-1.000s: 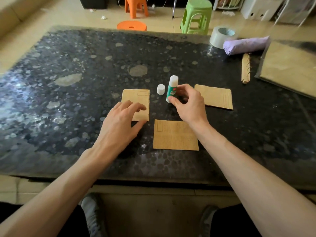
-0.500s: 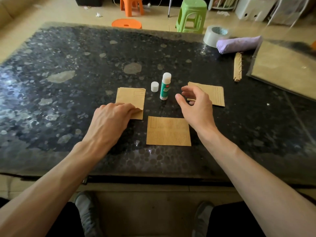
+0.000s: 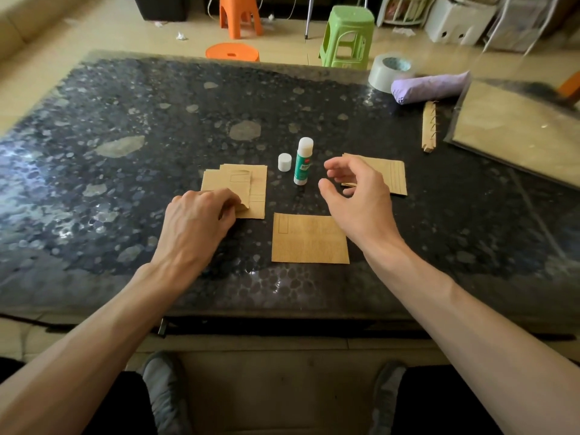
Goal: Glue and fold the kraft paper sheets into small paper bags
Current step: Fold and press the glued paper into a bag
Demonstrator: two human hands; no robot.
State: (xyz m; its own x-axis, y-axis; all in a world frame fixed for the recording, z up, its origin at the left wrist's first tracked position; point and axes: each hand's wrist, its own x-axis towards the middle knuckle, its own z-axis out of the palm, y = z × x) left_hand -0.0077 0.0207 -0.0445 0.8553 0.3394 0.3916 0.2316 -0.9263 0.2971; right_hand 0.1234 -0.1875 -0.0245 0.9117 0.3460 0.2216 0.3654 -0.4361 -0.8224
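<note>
Top kraft sheet point(image 3: 219, 183): thin, matte brown paper printed with a small rectangle; its near right corner curls up off the kraft sheet beneath point(image 3: 259, 191), left of the worktop's middle.
Middle kraft sheet point(image 3: 309, 238): a flat rectangle with a faint printed box at its far left corner, the sheet closest to the near edge.
Right kraft sheet point(image 3: 394, 177): flat, ruled with fine lines, partly hidden behind the right hand.
Glue stick point(image 3: 303, 161): an upright plastic tube with a green label and bare white tip, standing between the left and right sheets.
Cap point(image 3: 284, 162): a small white cylinder just left of the glue stick, apart from it.
Worktop point(image 3: 94, 158): dark, glossy, with a pebble pattern and pale blotches.
Far right corner: a grey tape roll point(image 3: 390, 72), a lilac rolled bundle point(image 3: 430, 87), a narrow folded kraft strip point(image 3: 428, 127) and a large kraft stack point(image 3: 518, 127) under clear film.
Room: pale tiled floor beyond the far edge, with a green stool point(image 3: 346, 36) and an orange stool point(image 3: 240, 14), both plastic.
Left hand point(image 3: 194, 224): knuckles up, with fingers and thumb curled in to pinch the top sheet's lifted corner.
Right hand point(image 3: 354, 199): hovering over the worktop right of the glue stick, fingers loosely bent, thumb apart, grasping nothing.
</note>
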